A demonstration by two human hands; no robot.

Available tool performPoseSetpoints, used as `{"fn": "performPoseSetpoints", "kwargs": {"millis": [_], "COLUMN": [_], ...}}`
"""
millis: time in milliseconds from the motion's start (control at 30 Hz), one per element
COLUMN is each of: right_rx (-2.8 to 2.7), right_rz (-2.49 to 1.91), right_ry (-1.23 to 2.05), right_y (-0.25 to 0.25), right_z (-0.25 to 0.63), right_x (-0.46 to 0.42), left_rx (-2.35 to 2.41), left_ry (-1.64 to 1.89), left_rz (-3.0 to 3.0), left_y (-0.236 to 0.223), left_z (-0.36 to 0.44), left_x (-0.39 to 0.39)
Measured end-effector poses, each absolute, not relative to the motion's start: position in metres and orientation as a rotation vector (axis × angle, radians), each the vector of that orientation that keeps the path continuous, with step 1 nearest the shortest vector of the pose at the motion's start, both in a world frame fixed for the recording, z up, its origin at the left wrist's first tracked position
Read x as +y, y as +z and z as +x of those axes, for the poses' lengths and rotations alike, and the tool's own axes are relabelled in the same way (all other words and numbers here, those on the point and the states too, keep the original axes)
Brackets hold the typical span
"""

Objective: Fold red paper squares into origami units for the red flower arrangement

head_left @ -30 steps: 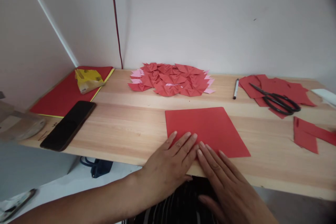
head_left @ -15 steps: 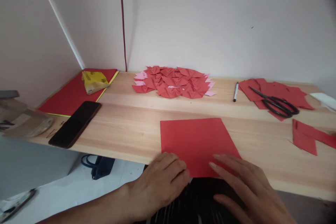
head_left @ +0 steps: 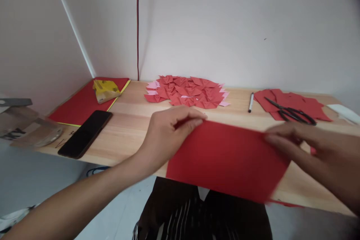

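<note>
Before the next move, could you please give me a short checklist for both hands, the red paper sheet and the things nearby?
1. Left hand has a grip on the red paper sheet: ok.
2. Right hand has a grip near its upper right corner: ok.
3. Lower right corner crisp and uncreased: cannot tell, blurred.
4. Black rectangular phone apart from the sheet: ok.
5. Black-handled metal scissors apart from it: ok.

Sheet [head_left: 225, 161], near, smooth matt paper; tabletop [head_left: 126, 131], grained wood; phone [head_left: 86, 134], left, glossy-faced; folded pieces [head_left: 194, 90], far, matt paper; scissors [head_left: 282, 109], right, metal-bladed, smooth-handled.
</note>
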State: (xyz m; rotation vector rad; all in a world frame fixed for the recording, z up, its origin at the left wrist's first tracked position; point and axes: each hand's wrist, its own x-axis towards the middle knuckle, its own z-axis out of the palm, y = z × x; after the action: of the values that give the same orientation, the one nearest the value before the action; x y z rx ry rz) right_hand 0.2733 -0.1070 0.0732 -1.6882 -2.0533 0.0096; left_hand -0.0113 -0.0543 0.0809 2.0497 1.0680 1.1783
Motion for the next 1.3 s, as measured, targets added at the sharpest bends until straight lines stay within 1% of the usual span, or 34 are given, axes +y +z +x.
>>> {"fn": "performPoseSetpoints", "kwargs": {"millis": [67,133,167,233,333,400,500,600,767,1033,1300], "right_rx": [-1.973,-1.984,-2.059,-2.075,-2.245,-2.29,-2.435,-2.556,-2.563,-2.531,-2.533], "right_rz": [-1.795,-1.757,-1.738,-1.715,-1.532,-1.433,-1.302,-1.291,-1.36,-1.496,-1.482], "right_ry": [0.081,0.176,0.261,0.226,-0.088,-0.199,-0.196,-0.141,-0.13,-0.098,-0.174], "right_y": [0.072,0.058,0.047,0.025,0.002,-0.003,-0.004,-0.009,-0.019,-0.021,-0.022], "right_z": [0.275,0.277,0.277,0.277,0.266,0.25,0.222,0.203,0.201,0.202,0.203], "right_x": [-0.068,-0.032,-0.017,0.0,-0.002,-0.014,-0.03,-0.036,-0.036,-0.042,-0.042], "left_rx": [1.096,1.148,1.2,1.267,1.311,1.249,1.147,1.147,1.109,1.083,1.077], "left_ry": [1.143,1.087,1.011,0.875,0.695,0.617,0.464,0.34,0.294,0.244,0.277], "left_rz": [1.983,2.025,2.096,2.343,2.791,3.0,3.203,3.269,3.292,3.218,3.212], "left_y": [0.063,0.039,0.028,0.012,0.004,0.004,0.001,-0.007,-0.012,-0.008,-0.01], "left_z": [-0.004,0.001,0.002,0.003,0.006,0.011,0.02,0.023,0.02,0.022,0.021], "left_x": [-0.024,0.002,0.01,0.018,0.007,-0.006,-0.019,-0.021,-0.016,-0.011,-0.01]}}
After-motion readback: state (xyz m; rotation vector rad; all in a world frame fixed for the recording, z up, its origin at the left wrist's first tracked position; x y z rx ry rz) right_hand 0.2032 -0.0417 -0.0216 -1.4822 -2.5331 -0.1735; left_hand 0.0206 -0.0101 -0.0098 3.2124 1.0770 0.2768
